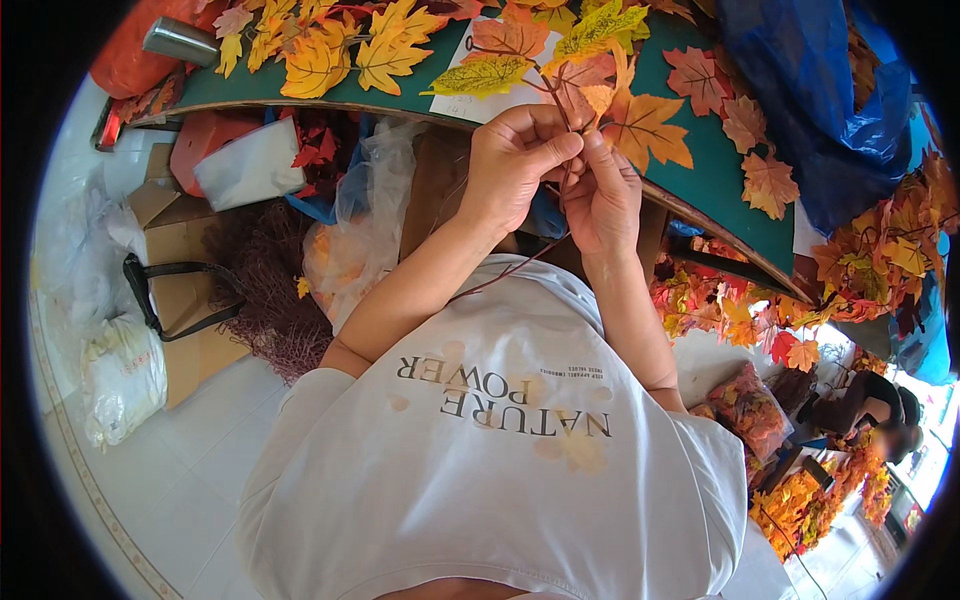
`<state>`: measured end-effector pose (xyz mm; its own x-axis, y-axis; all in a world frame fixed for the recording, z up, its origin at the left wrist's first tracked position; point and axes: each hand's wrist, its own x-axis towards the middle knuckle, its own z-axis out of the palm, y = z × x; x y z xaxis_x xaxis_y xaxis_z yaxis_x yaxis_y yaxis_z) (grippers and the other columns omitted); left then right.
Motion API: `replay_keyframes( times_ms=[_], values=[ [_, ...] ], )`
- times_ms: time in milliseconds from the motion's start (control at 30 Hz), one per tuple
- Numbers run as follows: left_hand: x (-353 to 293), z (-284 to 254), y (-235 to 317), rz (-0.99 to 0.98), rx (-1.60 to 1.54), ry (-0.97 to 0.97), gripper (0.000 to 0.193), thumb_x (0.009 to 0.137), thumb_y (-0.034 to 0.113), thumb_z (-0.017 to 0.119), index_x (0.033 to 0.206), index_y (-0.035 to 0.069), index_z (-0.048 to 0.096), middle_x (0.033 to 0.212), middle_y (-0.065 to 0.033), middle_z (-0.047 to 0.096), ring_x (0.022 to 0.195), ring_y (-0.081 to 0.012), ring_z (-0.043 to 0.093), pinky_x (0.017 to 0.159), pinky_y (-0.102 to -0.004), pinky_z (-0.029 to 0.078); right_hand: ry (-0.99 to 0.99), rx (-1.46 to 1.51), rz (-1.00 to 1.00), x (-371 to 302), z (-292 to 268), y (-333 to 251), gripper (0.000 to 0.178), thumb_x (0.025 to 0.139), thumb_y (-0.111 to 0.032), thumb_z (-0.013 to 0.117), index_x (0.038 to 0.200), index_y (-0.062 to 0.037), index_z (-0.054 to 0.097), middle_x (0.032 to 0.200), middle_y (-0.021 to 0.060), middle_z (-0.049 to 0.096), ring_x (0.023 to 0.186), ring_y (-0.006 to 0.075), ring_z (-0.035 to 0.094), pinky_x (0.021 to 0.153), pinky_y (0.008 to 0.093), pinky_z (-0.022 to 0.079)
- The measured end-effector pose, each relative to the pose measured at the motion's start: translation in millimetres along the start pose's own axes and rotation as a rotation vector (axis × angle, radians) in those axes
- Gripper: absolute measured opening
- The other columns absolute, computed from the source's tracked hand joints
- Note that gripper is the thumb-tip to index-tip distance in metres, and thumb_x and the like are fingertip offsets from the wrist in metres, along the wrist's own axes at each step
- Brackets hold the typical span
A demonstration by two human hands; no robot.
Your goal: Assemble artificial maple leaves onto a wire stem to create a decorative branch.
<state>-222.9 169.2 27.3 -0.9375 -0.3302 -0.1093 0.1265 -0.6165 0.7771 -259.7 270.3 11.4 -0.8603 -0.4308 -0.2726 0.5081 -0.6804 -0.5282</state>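
Note:
My left hand (pixel 512 165) pinches the thin brown stem of an artificial maple leaf garland (pixel 553 92) between thumb and fingers. Close against it, my right hand (pixel 608 195) also has its fingertips closed on the stem. Leaves fan out above both hands: a yellow-green leaf (pixel 483 76) to the left and an orange leaf (pixel 648 130) to the right. Below the hands, the bare stem (pixel 520 264) trails down across my shirt. My fingers hide the exact spot where they meet. Behind the leaves, a white paper (pixel 452 103) lies on the green tabletop (pixel 400 98).
More yellow leaves (pixel 318 62), a metal cylinder (pixel 180 41) and a blue plastic bag (pixel 850 130) are on the table. A cardboard box (pixel 185 250) with a bundle of brown stems (pixel 265 290) stands at left. Leaf garlands hang at right; another person (pixel 858 405) sits beyond.

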Motion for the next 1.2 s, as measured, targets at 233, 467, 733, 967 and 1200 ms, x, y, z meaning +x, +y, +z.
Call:
replay_keyframes(
  times_ms=[233, 467, 733, 967, 1200],
  values=[
    [0.3, -2.9, -1.3, 0.006, -0.019, -0.009, 0.010, 0.078, -0.002, 0.065, 0.086, -0.003, 0.060, 0.073, -0.0067, 0.062, 0.060, -0.0116, 0.058, 0.052, -0.0214, 0.048, -0.095, 0.002, -0.024, 0.7, -8.2, 6.6, 0.008, 0.088, -0.011, 0.059, 0.087, -0.0034, 0.062, 0.074, 0.0022, 0.062, 0.062, 0.0080, 0.057, 0.055, 0.0190, 0.047],
    [1.3, -2.6, -2.8, -0.012, -0.015, 0.021, 0.009, 0.078, -0.002, 0.065, 0.086, -0.004, 0.060, 0.071, -0.0070, 0.061, 0.057, -0.0107, 0.057, 0.051, -0.0207, 0.048, -0.136, 0.021, -0.048, 2.5, -15.4, 13.6, 0.012, 0.091, -0.013, 0.054, 0.089, -0.0031, 0.061, 0.074, 0.0020, 0.062, 0.064, 0.0088, 0.056, 0.063, 0.0231, 0.048],
    [0.2, -0.8, -1.9, 0.014, 0.134, 0.002, 0.016, 0.079, -0.001, 0.064, 0.095, -0.005, 0.063, 0.075, -0.0064, 0.062, 0.060, -0.0093, 0.058, 0.056, -0.0207, 0.049, 0.006, 0.020, -0.102, 0.4, -7.3, 14.2, 0.007, 0.086, -0.008, 0.060, 0.086, -0.0018, 0.061, 0.075, 0.0040, 0.062, 0.064, 0.0094, 0.057, 0.057, 0.0200, 0.047],
    [-5.2, -17.0, 6.5, 0.040, 0.274, -0.202, 0.030, 0.082, -0.005, 0.058, 0.112, -0.001, 0.059, 0.091, -0.0072, 0.062, 0.077, -0.0106, 0.061, 0.068, -0.0234, 0.053, 0.002, -0.052, -0.116, -5.8, -1.6, 12.7, 0.006, 0.086, -0.008, 0.061, 0.086, -0.0016, 0.061, 0.079, 0.0042, 0.063, 0.066, 0.0099, 0.059, 0.060, 0.0216, 0.051],
    [-6.6, -15.3, 4.8, -0.008, 0.226, -0.063, 0.023, 0.081, -0.005, 0.059, 0.104, -0.002, 0.061, 0.083, -0.0054, 0.062, 0.074, -0.0104, 0.060, 0.066, -0.0228, 0.052, -0.019, 0.010, -0.112, -5.9, -6.7, 20.3, 0.007, 0.085, -0.008, 0.062, 0.087, -0.0020, 0.061, 0.079, 0.0040, 0.063, 0.067, 0.0101, 0.059, 0.062, 0.0228, 0.051]
  ],
)
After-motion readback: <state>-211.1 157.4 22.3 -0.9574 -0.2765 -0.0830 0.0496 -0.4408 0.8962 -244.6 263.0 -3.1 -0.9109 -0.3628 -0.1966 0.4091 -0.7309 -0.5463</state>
